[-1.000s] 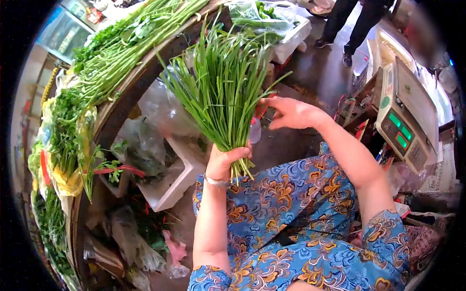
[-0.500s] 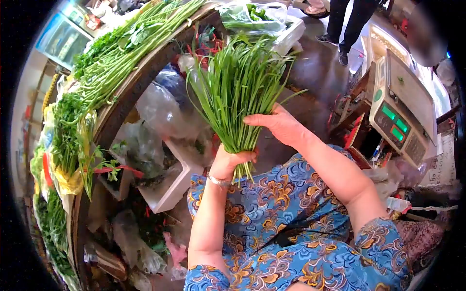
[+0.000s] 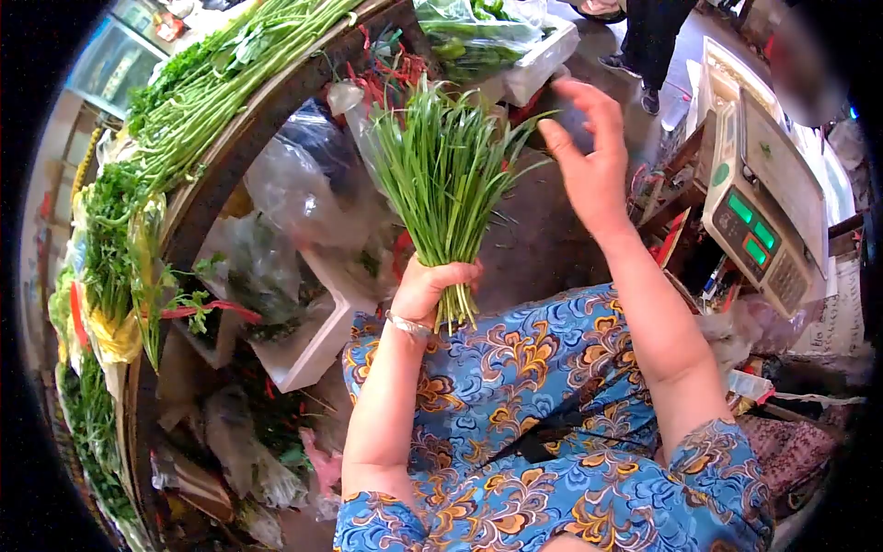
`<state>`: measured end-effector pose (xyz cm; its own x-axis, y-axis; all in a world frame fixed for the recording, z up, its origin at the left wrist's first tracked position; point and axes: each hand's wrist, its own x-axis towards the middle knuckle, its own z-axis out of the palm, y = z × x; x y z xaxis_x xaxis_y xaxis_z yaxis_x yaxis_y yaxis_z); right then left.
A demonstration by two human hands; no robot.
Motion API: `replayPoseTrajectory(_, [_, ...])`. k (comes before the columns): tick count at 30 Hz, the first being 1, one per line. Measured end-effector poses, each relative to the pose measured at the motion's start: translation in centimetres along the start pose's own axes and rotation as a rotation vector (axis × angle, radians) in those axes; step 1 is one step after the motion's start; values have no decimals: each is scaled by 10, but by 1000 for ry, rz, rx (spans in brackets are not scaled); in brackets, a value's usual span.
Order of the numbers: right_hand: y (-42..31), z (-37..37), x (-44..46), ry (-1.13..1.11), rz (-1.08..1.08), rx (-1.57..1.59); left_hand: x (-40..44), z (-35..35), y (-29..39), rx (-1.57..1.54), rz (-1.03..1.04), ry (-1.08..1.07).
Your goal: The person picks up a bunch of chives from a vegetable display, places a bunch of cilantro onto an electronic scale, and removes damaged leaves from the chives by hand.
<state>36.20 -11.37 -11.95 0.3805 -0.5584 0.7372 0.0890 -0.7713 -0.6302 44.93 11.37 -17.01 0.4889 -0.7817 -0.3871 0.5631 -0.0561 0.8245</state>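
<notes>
A bunch of long green leafy stalks (image 3: 446,179) stands upright in my left hand (image 3: 430,287), whose fingers wrap round the lower stems. The cut ends stick out below the fist. To the right of the bunch, my right hand (image 3: 593,156) is raised with thumb and fingers apart and nothing in it. Its thumb is close to the leaf tips at the bunch's upper right.
A curved ledge at the left bears leafy greens (image 3: 207,110). Plastic bags (image 3: 299,189) and a white foam box (image 3: 317,345) lie below it. At the right is a scale (image 3: 768,202) with green digits. A person's legs (image 3: 648,41) show at the top.
My right hand has come away from the stalks, moving up and right, with its fingers spread. The bunch, still in my left hand, looks narrower at the top.
</notes>
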Motion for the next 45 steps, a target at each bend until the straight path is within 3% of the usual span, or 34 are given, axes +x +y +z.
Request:
replayPoseTrajectory(1, [-1,2,1,-58,-173,-83,1,1,-1,-4,-2,-1])
replayPoseTrajectory(5, [-15,32,-17,-333,-114,113,6,3,-4,78,-9,77])
replayPoseTrajectory(13, [-4,53,-25,-507,-162,33,15,7,-11,104,25,74])
replayPoseTrajectory(21, [-15,41,-28,-594,-55,233,14,-13,-1,-80,-92,52])
replayPoseTrajectory(23, [-17,40,-30,-657,145,322,15,-14,-3,-107,-57,52])
replayPoseTrajectory(24, [-15,42,-32,-660,145,322,13,-14,-1,-69,-92,55])
replayPoseTrajectory(26, [-14,47,-35,-688,370,561,13,-11,-3,-84,-74,52])
replayPoseTrajectory(27, [-16,46,-34,-690,371,561,13,-9,-4,-97,-56,49])
replayPoseTrajectory(29, [-25,46,-33,-738,584,878,14,-7,-6,-79,-52,38])
replayPoseTrajectory(31, [-26,49,-38,-765,673,937,15,-5,-7,-39,-40,16])
replayPoseTrajectory(33, [-23,54,-43,-743,986,1180,14,-1,-7,-30,-18,14])
replayPoseTrajectory(35, [-14,58,-43,-723,1008,1180,12,0,-6,-24,6,12])
replayPoseTrajectory(37, [-2,56,-41,-900,900,1144,12,-2,-4,101,-37,-18])
replayPoseTrajectory(39, [-2,45,-31,-972,1005,1202,13,-4,-8,95,-24,-31])
replayPoseTrajectory(41, [8,33,-14,-922,1140,1244,12,-8,-8,88,-10,-40])
replayPoseTrajectory(43, [30,18,4,-864,1055,1395,9,-15,-4,32,-65,-84])
replayPoseTrajectory(45, [28,11,7,-657,1039,1359,9,-15,0,30,-49,-91])
